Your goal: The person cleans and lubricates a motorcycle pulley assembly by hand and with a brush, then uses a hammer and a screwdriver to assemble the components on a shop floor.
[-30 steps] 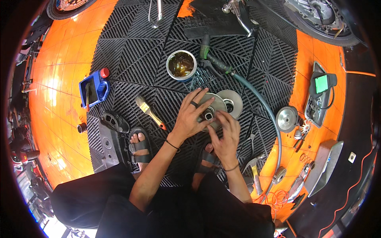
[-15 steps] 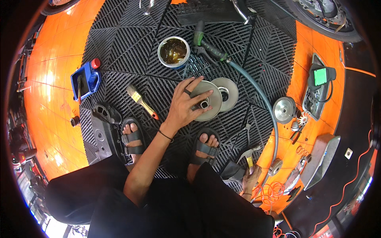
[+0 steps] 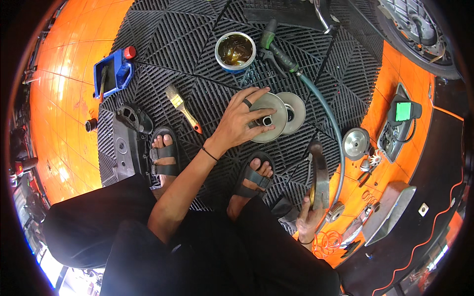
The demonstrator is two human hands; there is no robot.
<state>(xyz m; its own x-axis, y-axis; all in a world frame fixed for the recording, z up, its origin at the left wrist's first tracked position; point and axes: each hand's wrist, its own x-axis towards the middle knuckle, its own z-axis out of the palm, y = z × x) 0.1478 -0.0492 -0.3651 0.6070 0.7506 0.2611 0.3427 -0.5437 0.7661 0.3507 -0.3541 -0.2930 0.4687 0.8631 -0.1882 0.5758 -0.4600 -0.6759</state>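
My left hand [image 3: 238, 121] grips the upper grey metal disc [image 3: 279, 120] round its short central sleeve [image 3: 267, 121], with fingers spread over the face and bent at the hub. A second disc [image 3: 297, 111] lies beside it, partly underneath, on the black rubber mat [image 3: 168, 59]. At lower right, my right hand [image 3: 308, 222] is closed on a hammer [image 3: 319, 175] with a yellow handle, its metal head raised toward the camera and angled up beside the hose. A paintbrush [image 3: 183, 109] rests to the left of the discs.
A grease tub [image 3: 235, 49] and green-handled nozzle [image 3: 276, 52] sit beyond the discs. A blue container [image 3: 112, 76] is at left, a black casing [image 3: 123, 148] near the left foot. A hose [image 3: 328, 116], gear [image 3: 355, 144], parts tray [image 3: 395, 123] and wheel [image 3: 414, 29] line the right.
My right hand left the discs, took hold of the hammer lying at lower right and has lifted it. My left hand stayed on the discs. The camera view shifted slightly.
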